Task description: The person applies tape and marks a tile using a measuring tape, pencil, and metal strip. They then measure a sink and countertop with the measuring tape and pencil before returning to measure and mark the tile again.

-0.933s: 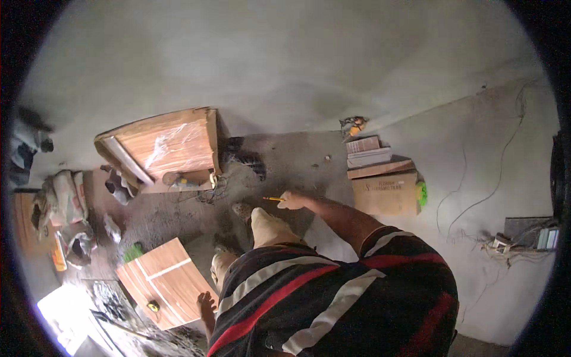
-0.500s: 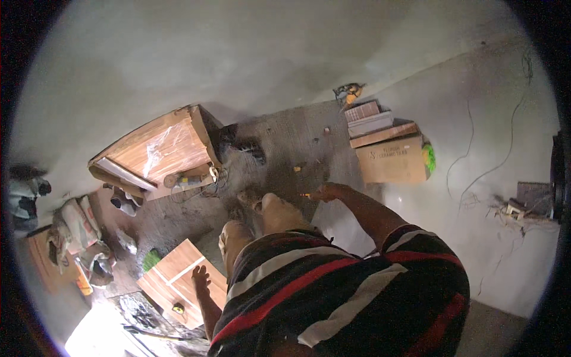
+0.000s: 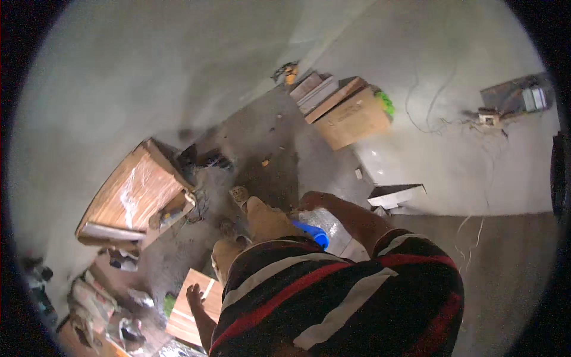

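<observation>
Wood-grained panel [image 3: 183, 316] at seven o'clock seems stiff, perhaps heavy; hold by opposite edges. Left hand [image 3: 195, 294] is spread; grip of right hand [image 3: 311, 201] I cannot tell.

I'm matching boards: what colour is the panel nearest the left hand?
The panel is light orange-brown with pale strips, best seen in the head view.

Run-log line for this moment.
left hand: open, over wood-grain panel, contact unclear | right hand: grip unclear, near blue object | scene: brown carton
</observation>
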`<state>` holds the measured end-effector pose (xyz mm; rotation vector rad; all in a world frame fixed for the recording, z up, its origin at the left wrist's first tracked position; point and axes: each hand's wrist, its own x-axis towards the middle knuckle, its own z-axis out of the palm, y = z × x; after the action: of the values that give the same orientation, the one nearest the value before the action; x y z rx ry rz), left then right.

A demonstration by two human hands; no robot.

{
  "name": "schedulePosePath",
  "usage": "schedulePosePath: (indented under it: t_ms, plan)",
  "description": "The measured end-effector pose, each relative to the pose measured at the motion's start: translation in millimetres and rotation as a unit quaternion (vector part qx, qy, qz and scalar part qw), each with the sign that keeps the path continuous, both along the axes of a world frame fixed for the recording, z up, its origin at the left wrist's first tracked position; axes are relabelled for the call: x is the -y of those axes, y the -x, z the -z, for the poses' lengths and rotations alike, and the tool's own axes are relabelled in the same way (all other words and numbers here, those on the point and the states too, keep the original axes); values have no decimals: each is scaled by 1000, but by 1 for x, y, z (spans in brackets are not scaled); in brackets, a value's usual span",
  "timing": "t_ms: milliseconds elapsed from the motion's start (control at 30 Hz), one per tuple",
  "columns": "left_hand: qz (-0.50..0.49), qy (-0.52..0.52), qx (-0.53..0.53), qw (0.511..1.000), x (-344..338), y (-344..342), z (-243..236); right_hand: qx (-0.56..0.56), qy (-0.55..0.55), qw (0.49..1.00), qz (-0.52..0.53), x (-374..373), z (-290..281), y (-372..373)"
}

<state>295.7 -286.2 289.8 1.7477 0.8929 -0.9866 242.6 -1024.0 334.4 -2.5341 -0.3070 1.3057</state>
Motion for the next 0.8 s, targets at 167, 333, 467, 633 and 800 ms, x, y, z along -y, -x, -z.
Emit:
schedulePosePath:
  t_ms: [167,333,467,633,800]
  plan:
    - [23,4,-10,1000,-11,-26,13,20,-5,994,106,-22,-46,4]
    - [8,12,21,1000,-19,-38,31,12,-41,991,124,-22,-75,-28]
    - [-43,30,69,996,-2,-40,19,-11,-44,993,110,13,-24,-47]
    - [-132,-18,125,983,51,-25,-5,25,-4,999,-41,68,16,-76]
    - [-232,-82,126,961,81,84,-18,-56,-16,998,31,67,-3,-164]
